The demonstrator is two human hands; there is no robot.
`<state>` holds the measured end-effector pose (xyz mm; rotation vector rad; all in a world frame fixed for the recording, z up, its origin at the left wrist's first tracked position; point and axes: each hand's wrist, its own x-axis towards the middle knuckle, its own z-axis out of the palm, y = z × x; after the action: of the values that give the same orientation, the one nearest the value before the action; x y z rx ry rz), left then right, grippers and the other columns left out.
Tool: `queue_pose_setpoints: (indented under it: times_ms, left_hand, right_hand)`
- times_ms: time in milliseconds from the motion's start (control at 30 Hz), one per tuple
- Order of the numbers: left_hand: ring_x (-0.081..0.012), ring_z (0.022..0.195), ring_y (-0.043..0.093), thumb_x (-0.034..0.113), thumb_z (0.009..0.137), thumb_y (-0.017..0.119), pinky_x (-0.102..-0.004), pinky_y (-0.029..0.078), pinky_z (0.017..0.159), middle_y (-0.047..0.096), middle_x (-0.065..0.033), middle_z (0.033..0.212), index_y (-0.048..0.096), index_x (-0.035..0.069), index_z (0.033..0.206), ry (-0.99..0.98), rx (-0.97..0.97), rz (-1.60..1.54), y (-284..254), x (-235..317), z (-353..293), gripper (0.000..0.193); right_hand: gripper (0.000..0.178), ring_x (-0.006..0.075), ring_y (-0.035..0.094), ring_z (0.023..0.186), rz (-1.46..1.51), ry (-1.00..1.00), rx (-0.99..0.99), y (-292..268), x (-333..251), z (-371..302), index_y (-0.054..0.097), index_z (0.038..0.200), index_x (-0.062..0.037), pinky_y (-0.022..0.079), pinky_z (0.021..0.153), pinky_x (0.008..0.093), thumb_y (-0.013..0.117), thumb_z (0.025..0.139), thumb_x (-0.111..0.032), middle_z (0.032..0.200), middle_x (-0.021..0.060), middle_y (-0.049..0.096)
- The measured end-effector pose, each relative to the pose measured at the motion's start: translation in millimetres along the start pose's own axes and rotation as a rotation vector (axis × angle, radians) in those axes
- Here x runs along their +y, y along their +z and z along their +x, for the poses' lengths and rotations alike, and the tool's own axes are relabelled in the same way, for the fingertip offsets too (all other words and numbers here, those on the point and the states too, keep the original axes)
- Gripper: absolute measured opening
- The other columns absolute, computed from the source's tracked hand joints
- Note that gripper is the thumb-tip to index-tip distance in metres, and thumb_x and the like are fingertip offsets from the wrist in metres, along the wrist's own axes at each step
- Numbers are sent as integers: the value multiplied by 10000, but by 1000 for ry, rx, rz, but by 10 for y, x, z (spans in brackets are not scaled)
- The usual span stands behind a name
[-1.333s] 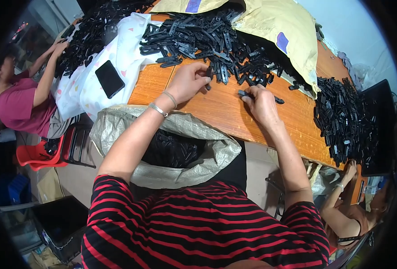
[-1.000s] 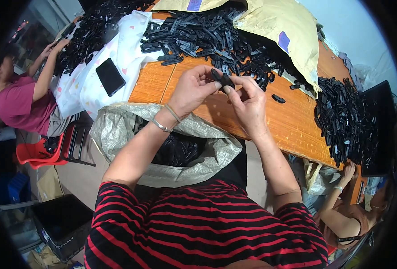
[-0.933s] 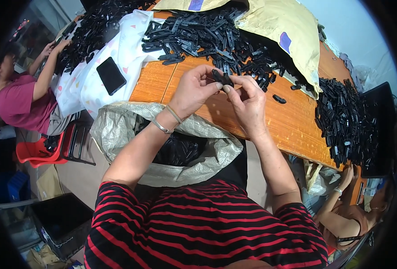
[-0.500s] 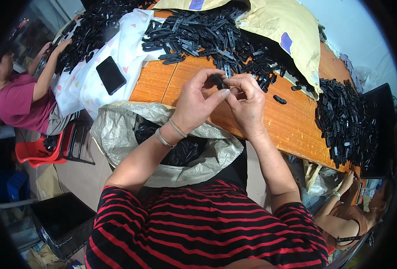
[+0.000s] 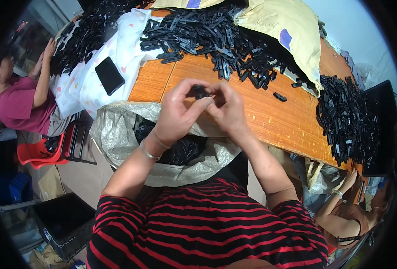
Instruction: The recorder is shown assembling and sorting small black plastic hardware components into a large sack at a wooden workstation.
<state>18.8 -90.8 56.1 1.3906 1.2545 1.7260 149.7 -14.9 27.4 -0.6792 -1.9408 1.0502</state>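
Currently pinching a small black part between left hand and right hand, held close together over the near edge of the wooden table; exact shape mostly hidden in the grip. Just below, note a wide-mouthed woven sack with black plastic inside, partly blocked by the left forearm. Beyond the hands, see a heap of long black pieces, running right into shorter black pieces, bordered by a beige bag covering much of the far side. Right of the hands, note one loose black piece alone on bare wood. Leftward, see a dark phone flat on a white patterned sheet, with another black heap past it. Far right, see a third black heap. Also note a person in a purple top at left, near a red chair; another person at lower right; a black crate at lower left.
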Motion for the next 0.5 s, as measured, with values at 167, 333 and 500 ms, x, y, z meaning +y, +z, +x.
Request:
queue_pose_setpoints:
  times_ms: [167,333,500]
  left_hand:
    - [-75,728,591,116,912,618,-221,473,650,642,-29,771,615,-5,881,-375,-162,160,-542,190,-166,125]
    - [-156,765,636,81,890,618,-272,494,744,677,-80,835,658,-18,986,-250,-407,584,-815,301,-32,144]
    - [-268,814,656,74,875,606,-350,506,723,667,-126,894,662,51,1015,-5,-331,834,-242,-339,631,153]
  right_hand:
    - [288,71,554,621,60,108,-396,123,-263,-178,630,931,-25,461,568,247,810,765,-176,704,18,610]
    - [150,138,614,645,-146,44,-223,-347,43,17,675,902,-33,492,604,290,713,853,-169,741,81,665]
    - [120,289,645,715,-678,-4,-16,-841,507,364,681,953,-41,519,662,364,659,844,-86,816,153,651]
